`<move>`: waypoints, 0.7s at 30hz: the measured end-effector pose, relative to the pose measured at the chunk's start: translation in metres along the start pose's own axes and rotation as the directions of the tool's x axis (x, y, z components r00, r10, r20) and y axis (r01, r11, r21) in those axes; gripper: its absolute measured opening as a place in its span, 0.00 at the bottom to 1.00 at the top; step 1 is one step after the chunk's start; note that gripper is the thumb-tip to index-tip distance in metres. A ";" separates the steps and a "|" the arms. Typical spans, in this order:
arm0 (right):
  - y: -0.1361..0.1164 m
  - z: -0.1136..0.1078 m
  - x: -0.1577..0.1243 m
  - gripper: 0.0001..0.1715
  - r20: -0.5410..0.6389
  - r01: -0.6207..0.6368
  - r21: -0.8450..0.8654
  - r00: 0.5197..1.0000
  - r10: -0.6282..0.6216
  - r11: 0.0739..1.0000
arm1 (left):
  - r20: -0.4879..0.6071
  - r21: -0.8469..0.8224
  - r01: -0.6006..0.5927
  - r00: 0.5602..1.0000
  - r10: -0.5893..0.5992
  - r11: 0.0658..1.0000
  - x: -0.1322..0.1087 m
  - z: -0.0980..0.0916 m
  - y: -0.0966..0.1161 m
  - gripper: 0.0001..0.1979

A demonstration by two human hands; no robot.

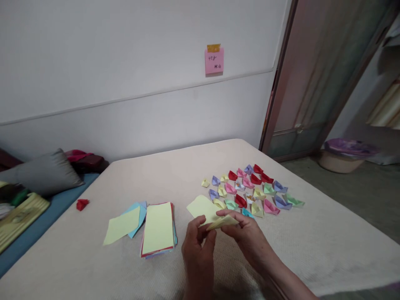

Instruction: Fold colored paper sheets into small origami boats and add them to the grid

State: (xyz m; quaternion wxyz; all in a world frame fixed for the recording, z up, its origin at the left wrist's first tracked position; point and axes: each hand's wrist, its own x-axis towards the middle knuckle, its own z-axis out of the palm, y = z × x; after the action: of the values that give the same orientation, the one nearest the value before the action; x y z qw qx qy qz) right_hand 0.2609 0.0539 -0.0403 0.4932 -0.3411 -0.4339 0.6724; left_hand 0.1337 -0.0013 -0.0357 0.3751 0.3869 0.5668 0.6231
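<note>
Both hands grip one folded piece of pale yellow paper point(222, 222) above the cloth-covered table. Fingers and thumb of my left hand point(200, 241) pinch its left end. At its right end, my right hand point(246, 233) is closed on the folded paper. Just behind the hands lies a flat pale yellow sheet point(201, 207), partly covered by them. Several small folded paper boats point(240, 201) in red, pink, yellow, green, blue and purple stand in rows beyond my right hand. Left of my left hand rests a stack of coloured paper point(158, 229), yellow on top.
Loose yellow point(121, 227) and blue sheets point(139, 218) lie left of the stack. A small red folded paper piece point(82, 204) sits near the left edge. A grey pillow point(46, 173) is beyond that edge. A pink note point(214, 61) is taped to the wall; a basin point(342, 160) stands right.
</note>
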 end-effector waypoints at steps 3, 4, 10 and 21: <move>-0.001 -0.003 0.000 0.04 -0.020 0.030 -0.048 0.999 -0.031 0.998 | 0.007 0.030 0.034 0.999 -0.034 0.999 0.002 -0.001 0.001 0.11; -0.002 -0.004 0.000 0.04 -0.016 0.038 -0.051 0.999 -0.039 0.998 | 0.019 0.041 0.038 0.999 -0.039 0.998 0.003 -0.002 0.001 0.08; -0.002 -0.006 0.002 0.06 0.036 0.025 -0.012 0.999 -0.024 1.000 | 0.086 0.123 -0.133 0.989 0.123 0.984 0.001 -0.005 0.006 0.03; -0.002 -0.003 0.000 0.10 0.045 0.018 0.025 0.999 -0.019 1.000 | 0.185 0.302 -0.581 0.814 0.551 0.756 -0.005 -0.006 -0.001 0.10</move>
State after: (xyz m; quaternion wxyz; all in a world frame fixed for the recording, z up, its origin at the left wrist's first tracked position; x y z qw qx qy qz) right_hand 0.2643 0.0552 -0.0392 0.4937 -0.3158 -0.4397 0.6806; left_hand 0.1298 -0.0081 -0.0371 0.1191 0.6254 0.5068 0.5812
